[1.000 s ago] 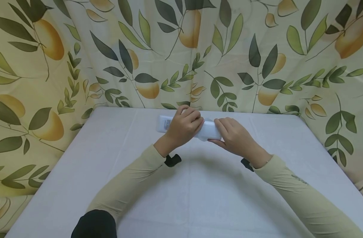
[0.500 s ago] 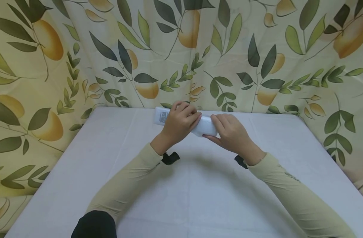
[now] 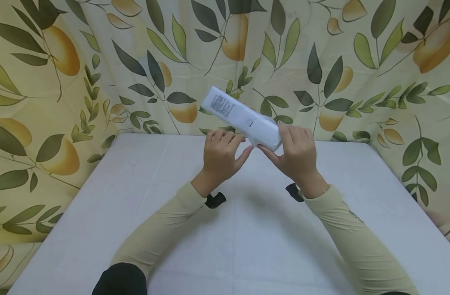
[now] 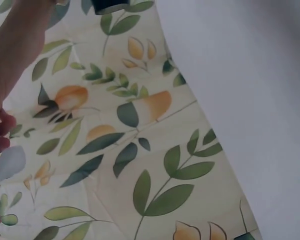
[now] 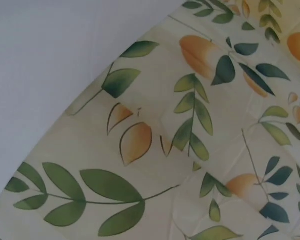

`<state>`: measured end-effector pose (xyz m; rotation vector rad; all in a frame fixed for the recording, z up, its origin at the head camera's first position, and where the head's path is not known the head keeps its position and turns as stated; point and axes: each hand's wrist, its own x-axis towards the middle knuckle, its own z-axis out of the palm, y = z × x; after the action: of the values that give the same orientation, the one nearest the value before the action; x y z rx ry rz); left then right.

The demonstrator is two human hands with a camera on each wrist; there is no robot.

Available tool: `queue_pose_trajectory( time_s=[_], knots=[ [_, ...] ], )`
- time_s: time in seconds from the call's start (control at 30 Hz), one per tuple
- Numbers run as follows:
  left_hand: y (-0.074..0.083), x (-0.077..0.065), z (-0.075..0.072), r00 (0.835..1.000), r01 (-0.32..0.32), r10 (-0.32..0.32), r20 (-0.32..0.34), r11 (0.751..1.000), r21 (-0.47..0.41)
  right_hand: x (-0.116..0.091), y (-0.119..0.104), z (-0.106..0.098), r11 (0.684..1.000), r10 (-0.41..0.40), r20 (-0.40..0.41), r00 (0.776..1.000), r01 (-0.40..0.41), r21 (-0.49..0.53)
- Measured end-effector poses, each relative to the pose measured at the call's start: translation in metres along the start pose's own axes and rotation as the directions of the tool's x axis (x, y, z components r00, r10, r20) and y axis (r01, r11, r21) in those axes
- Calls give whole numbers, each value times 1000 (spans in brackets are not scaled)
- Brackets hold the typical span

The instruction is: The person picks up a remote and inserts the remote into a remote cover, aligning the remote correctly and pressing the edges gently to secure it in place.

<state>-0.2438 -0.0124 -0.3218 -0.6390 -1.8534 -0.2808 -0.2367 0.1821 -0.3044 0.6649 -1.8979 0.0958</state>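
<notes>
A long white device [image 3: 243,119] with a grey printed label at its narrow far end is held up over the back of the table in the head view. Its wider near end is gripped by my right hand [image 3: 298,153], thumb below and fingers over the edge. My left hand [image 3: 223,157] is just below and left of it, fingers loosely bent and holding nothing. The left thumb tip is close to the device's lower edge; whether it touches cannot be told. In the left wrist view, part of the white device [image 4: 10,164] shows at the left edge. Neither hand shows in the right wrist view.
A white cloth covers the table [image 3: 232,241]. Behind and beside it hangs a curtain [image 3: 210,41] printed with leaves and orange fruit. Black straps sit at both wrists, and a dark rounded shape [image 3: 119,280] is at the lower left.
The left hand has let go of the device. In my right hand it has risen, its labelled end tilting up and away, so more of its face shows.
</notes>
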Motion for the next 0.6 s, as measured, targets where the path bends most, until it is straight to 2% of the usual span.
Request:
queue_pose_trajectory(
  time_s=[0.07, 0.17, 0.33, 0.43, 0.53, 0.6],
  knots=[
    [3, 1, 1, 999, 31, -31, -7, 999, -6, 0, -5, 2, 999, 22, -10, 1000, -22, 28],
    [5, 0, 2, 998, 46, -46, -43, 999, -3, 1, -8, 1, 999, 24, 41, 999, -25, 33],
    [3, -3, 5, 995, 23, -19, -99, 999, 44, 9, -8, -8, 1000, 3, 166, 986, -7, 21],
    [0, -3, 6, 994, -4, 11, -108, 998, 63, 13, -9, -12, 999, 17, 208, 978, -23, 31],
    [-2, -1, 5, 993, -46, 49, -103, 998, 33, 15, -12, -14, 999, 33, 235, 972, -40, 23],
    [-1, 0, 3, 993, -71, 69, -95, 997, -20, 14, -13, -13, 999, 45, 239, 970, -48, 6]
  ],
)
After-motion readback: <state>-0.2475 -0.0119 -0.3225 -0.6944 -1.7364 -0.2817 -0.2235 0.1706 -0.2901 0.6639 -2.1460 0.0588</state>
